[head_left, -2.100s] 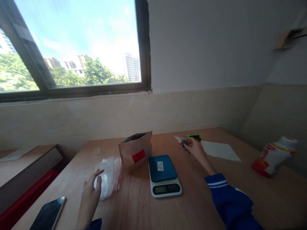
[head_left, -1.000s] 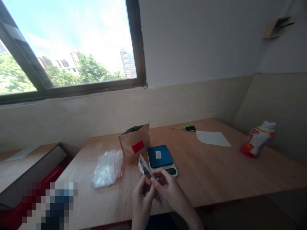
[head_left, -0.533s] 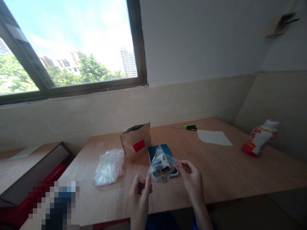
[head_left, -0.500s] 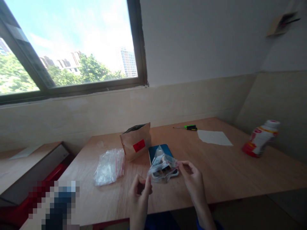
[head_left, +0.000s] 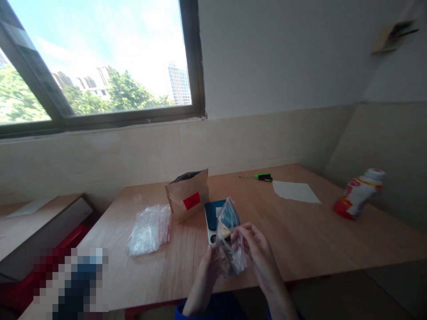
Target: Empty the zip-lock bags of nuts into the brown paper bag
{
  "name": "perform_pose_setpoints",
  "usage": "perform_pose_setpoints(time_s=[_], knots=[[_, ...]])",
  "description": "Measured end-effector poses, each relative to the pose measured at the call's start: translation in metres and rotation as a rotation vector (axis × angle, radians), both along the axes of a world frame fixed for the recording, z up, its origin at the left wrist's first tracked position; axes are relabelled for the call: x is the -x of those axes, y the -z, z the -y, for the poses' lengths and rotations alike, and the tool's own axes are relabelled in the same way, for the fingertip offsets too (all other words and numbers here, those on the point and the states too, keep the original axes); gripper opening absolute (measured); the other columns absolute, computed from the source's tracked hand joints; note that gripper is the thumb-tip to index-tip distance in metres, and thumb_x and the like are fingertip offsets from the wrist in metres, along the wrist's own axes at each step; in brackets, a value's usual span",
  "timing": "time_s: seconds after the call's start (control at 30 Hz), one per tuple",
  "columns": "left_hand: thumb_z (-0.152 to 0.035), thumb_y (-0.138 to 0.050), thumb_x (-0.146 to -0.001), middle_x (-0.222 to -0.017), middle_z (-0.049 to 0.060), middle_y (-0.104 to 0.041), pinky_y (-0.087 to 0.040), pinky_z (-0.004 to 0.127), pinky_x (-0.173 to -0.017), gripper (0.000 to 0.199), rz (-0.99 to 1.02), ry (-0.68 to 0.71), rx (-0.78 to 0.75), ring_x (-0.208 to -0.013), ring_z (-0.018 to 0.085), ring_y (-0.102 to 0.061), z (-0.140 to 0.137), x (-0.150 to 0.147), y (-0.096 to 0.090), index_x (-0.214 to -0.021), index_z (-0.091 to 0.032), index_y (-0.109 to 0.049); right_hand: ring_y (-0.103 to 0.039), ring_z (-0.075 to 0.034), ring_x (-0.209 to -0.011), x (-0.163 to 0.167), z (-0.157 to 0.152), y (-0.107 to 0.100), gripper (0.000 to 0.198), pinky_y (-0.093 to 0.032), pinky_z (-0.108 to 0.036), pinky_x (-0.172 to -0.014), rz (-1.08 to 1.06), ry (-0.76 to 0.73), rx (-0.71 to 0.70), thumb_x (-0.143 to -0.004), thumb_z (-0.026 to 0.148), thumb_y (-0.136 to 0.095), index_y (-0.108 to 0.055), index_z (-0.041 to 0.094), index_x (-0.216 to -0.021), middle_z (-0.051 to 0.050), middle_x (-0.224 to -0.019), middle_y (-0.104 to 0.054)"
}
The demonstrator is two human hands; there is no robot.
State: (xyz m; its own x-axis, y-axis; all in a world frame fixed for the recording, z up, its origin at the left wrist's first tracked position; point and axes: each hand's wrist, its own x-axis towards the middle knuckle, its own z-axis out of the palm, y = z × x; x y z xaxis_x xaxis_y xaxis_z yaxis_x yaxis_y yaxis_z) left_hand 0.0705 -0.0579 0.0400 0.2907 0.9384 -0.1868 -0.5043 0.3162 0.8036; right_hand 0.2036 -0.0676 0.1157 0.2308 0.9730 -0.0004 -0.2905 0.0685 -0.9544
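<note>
Between my hands is a clear zip-lock bag [head_left: 231,262], held upright with some dark and pale brownish pieces inside that I cannot make out. My left hand [head_left: 207,272] is closed around its lower left side, the fingertips partly hidden behind the plastic. At the bag's right edge, my right hand [head_left: 256,245] pinches the plastic near the zip strip. Behind the bag lies a flat blue and white device [head_left: 211,214], partly covered by it. A brown paper pouch [head_left: 180,200] with a red label stands open-topped just beyond, to the left.
More clear zip-lock bags [head_left: 147,233] lie left of the pouch. Screwdrivers [head_left: 263,177] and a white paper sheet [head_left: 295,191] are at the back. A red and white bottle [head_left: 358,195] stands at the right. A pixelated patch covers the lower left.
The bag has turned from lying spread between both hands to upright, and come nearer to me. My left hand has moved right, closer to my right hand, and now grips its side.
</note>
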Motion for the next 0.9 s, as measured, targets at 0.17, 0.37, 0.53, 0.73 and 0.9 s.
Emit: perform_pose_setpoints(time_s=[0.17,0.37,0.53,0.73,0.9], knots=[[-0.05,-0.077,-0.063,-0.124,0.011,-0.064,-0.047,0.042,-0.095,0.056,0.069,-0.134,0.097,-0.117,0.03,-0.057,0.008,0.001,-0.006,-0.111,-0.022,-0.066,-0.063,-0.021,-0.075,0.005,-0.009,0.016,0.041,-0.053,-0.032,-0.063,0.29,0.296,-0.083,-0.069,0.052,-0.068,-0.058,0.02,-0.091,-0.008,-0.087,-0.067],[-0.042,-0.075,-0.069,-0.131,0.009,-0.06,-0.043,0.041,-0.103,0.055,-0.022,-0.307,-0.019,-0.124,0.028,-0.052,0.0,0.018,-0.003,-0.119,-0.025,-0.06,-0.065,-0.02,-0.086,0.008,-0.012,0.009,0.018,-0.054,-0.031,-0.076,0.508,0.015,-0.26,-0.085,0.036,-0.057,-0.061,0.021,-0.093,-0.007,-0.092,-0.067],[-0.041,-0.076,-0.068,-0.129,0.009,-0.061,-0.041,0.04,-0.105,0.055,-0.079,-0.345,-0.08,-0.126,0.027,-0.05,-0.001,0.027,-0.004,-0.118,-0.025,-0.06,-0.066,-0.019,-0.09,0.008,-0.024,-0.004,0.026,-0.053,-0.033,-0.084,0.533,-0.254,-0.213,-0.08,0.034,-0.064,-0.063,0.021,-0.102,-0.005,-0.103,-0.066],[-0.041,-0.078,-0.066,-0.126,0.011,-0.062,-0.042,0.041,-0.103,0.056,-0.11,-0.4,-0.075,-0.123,0.029,-0.053,-0.003,0.037,-0.007,-0.115,-0.021,-0.06,-0.064,-0.02,-0.09,0.016,-0.037,-0.009,0.035,-0.052,-0.033,-0.081,0.756,-0.467,-0.218,-0.077,0.03,-0.068,-0.066,0.024,-0.111,-0.004,-0.106,-0.066],[-0.041,-0.077,-0.064,-0.129,0.009,-0.06,-0.049,0.037,-0.094,0.047,-0.076,-0.467,-0.029,-0.122,0.029,-0.053,-0.006,0.042,-0.002,-0.105,-0.022,-0.066,-0.065,-0.018,-0.087,0.023,-0.046,-0.008,0.03,-0.054,-0.03,-0.078,0.695,-0.478,-0.256,-0.074,0.027,-0.07,-0.067,0.018,-0.103,-0.005,-0.102,-0.065]])
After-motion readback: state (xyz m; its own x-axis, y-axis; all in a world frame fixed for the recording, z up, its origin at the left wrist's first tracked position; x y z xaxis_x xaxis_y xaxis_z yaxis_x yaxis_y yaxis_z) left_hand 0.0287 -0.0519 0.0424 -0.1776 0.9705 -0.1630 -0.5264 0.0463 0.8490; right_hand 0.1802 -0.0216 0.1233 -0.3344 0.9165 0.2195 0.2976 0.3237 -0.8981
